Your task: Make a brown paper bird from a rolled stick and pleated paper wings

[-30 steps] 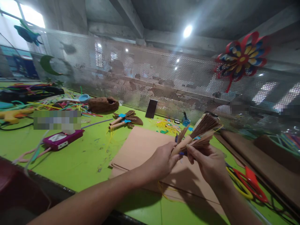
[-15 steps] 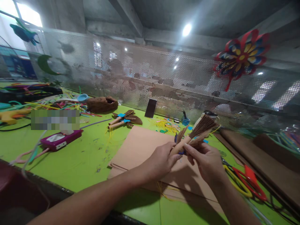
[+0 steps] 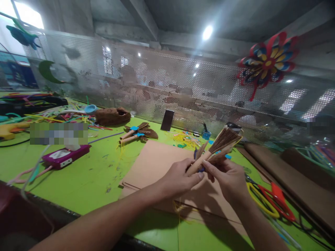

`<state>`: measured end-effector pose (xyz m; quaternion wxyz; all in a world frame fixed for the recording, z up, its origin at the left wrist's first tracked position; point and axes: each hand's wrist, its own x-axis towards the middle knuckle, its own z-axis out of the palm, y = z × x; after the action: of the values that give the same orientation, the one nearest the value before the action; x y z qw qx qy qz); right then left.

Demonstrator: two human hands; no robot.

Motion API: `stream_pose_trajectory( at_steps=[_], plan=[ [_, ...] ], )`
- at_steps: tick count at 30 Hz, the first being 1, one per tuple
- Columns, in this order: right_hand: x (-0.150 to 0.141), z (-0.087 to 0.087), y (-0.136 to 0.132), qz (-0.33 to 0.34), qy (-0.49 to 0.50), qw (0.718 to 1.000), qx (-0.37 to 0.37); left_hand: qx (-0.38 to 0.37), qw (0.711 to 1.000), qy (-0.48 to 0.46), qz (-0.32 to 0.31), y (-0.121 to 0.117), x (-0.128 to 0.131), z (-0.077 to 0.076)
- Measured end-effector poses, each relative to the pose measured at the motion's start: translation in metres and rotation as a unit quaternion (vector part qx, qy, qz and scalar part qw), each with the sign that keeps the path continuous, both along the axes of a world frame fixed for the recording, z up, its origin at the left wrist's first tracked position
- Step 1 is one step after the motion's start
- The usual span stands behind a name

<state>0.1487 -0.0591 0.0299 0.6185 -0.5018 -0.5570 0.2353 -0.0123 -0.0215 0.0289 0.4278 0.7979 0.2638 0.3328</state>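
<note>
A brown paper craft (image 3: 196, 166), made of a rolled tan tube with pleated dark paper fanning from its far end, is held up at a tilt above the sheets. My left hand (image 3: 181, 177) is closed around the tube, thumb along its near side. My right hand (image 3: 227, 178) pinches the smaller pleated paper flap at the tube's right side; its fingertips are partly hidden behind it. Beneath both hands lies a stack of tan paper sheets (image 3: 154, 160). Two similar paper crafts (image 3: 138, 133) with blue tape rest beyond the stack, to the left.
Scissors with yellow handles (image 3: 262, 201) and a red-handled tool (image 3: 281, 204) lie at the right, beside brown paper (image 3: 285, 177). A purple power strip (image 3: 66, 157) sits left. Behind are a phone (image 3: 167, 120), yellow scraps (image 3: 187, 141), a brown hollow object (image 3: 112, 116) and a perforated panel (image 3: 157, 80).
The view has shifted slightly. Both hands keep their grip on the paper craft, and its large pleated fan looks a little more upright and spread.
</note>
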Motion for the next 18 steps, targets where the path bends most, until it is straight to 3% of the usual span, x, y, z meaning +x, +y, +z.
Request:
stream_pose_trajectory(
  at_steps=[18],
  plan=[
    [-0.0030,-0.0078,0.0022,0.030,0.000,0.999,0.042,0.027,0.999,0.010,0.027,0.0050,0.0002,-0.0043]
  ],
)
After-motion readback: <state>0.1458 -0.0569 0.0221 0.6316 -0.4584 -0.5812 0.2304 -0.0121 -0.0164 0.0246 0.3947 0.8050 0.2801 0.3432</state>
